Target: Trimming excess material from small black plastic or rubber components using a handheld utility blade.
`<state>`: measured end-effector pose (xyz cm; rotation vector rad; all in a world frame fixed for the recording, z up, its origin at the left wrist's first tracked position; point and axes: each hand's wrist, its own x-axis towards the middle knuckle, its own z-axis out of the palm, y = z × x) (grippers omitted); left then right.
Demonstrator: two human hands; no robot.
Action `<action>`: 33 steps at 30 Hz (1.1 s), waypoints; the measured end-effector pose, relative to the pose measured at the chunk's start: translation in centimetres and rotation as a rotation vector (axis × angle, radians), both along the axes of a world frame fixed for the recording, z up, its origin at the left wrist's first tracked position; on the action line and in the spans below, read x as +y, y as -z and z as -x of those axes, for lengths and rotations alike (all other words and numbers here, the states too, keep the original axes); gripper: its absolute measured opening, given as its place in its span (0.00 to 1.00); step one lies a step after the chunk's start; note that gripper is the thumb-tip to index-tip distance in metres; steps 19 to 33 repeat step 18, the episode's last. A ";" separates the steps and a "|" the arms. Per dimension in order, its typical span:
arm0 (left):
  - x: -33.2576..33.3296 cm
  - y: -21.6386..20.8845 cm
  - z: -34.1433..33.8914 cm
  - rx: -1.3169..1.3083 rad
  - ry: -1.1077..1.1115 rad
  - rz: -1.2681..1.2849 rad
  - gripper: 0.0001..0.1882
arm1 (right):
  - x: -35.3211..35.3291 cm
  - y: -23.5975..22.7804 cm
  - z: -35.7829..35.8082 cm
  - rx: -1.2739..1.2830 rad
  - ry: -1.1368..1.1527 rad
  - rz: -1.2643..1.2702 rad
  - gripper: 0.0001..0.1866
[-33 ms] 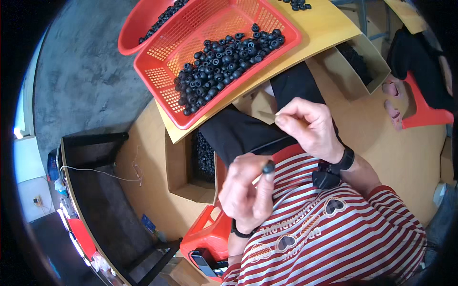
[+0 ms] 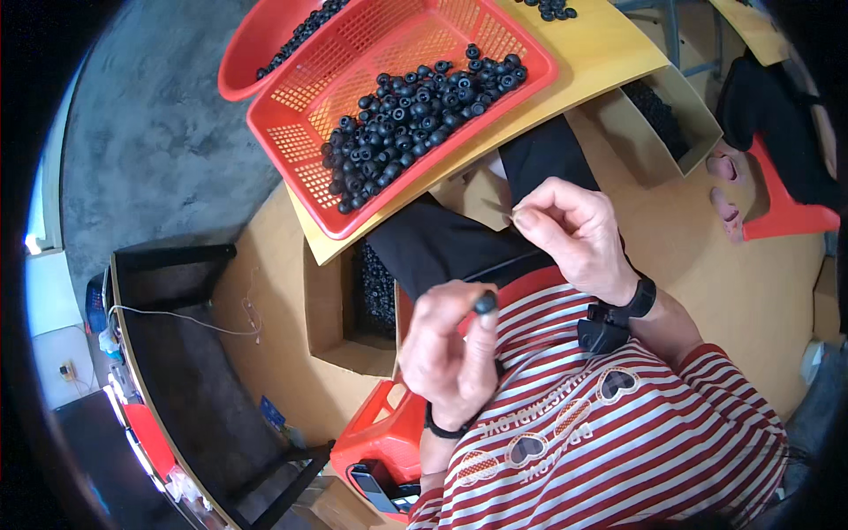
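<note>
Between the thumb and forefinger of my left hand [image 2: 452, 358] is a small round black part [image 2: 486, 302], held up in front of my striped shirt. My right hand [image 2: 574, 231], a little higher and to the right, pinches a thin, pale, pointed tool [image 2: 496, 208]. Its tip is blurred, so its exact kind is unclear. The hands are apart, and the tool does not touch the part. Beyond them, a red plastic basket [image 2: 305, 181] holds a heap of similar black parts [image 2: 397, 132], many with a round hole.
The basket sits on a yellow tabletop [image 2: 609, 44] beside a red basin [image 2: 234, 75]. Cardboard boxes of black parts stand below, one at left [image 2: 331, 344], one at right [image 2: 649, 146]. A red stool [image 2: 384, 433] carries a phone [image 2: 375, 486]. Another person [image 2: 768, 124] sits at right.
My left hand, with the black part, has shifted slightly left and away from me. The right hand keeps its pinch on the thin tool and has barely moved.
</note>
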<state>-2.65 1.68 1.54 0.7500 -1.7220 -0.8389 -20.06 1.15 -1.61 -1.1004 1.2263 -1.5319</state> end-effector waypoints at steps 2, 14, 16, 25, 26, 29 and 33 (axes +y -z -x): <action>0.1 0.5 -0.4 0.037 -0.070 -0.230 0.08 | 0.5 -0.8 0.2 0.013 -0.003 0.020 0.05; -0.2 1.1 -0.7 0.023 -0.158 -0.146 0.09 | 1.9 -3.0 0.3 0.439 -0.202 0.363 0.07; -0.2 0.9 -0.8 0.007 -0.158 -0.140 0.10 | 1.9 -3.0 0.3 0.471 -0.194 0.366 0.08; -0.2 0.9 -0.8 -0.016 -0.157 -0.126 0.10 | 1.8 -3.1 0.4 0.503 -0.189 0.369 0.07; -0.2 0.9 -0.8 -0.016 -0.157 -0.126 0.10 | 1.8 -3.1 0.4 0.503 -0.189 0.369 0.07; -0.2 0.9 -0.8 -0.016 -0.157 -0.126 0.10 | 1.8 -3.1 0.4 0.503 -0.189 0.369 0.07; -0.2 0.9 -0.8 -0.016 -0.157 -0.126 0.10 | 1.8 -3.1 0.4 0.503 -0.189 0.369 0.07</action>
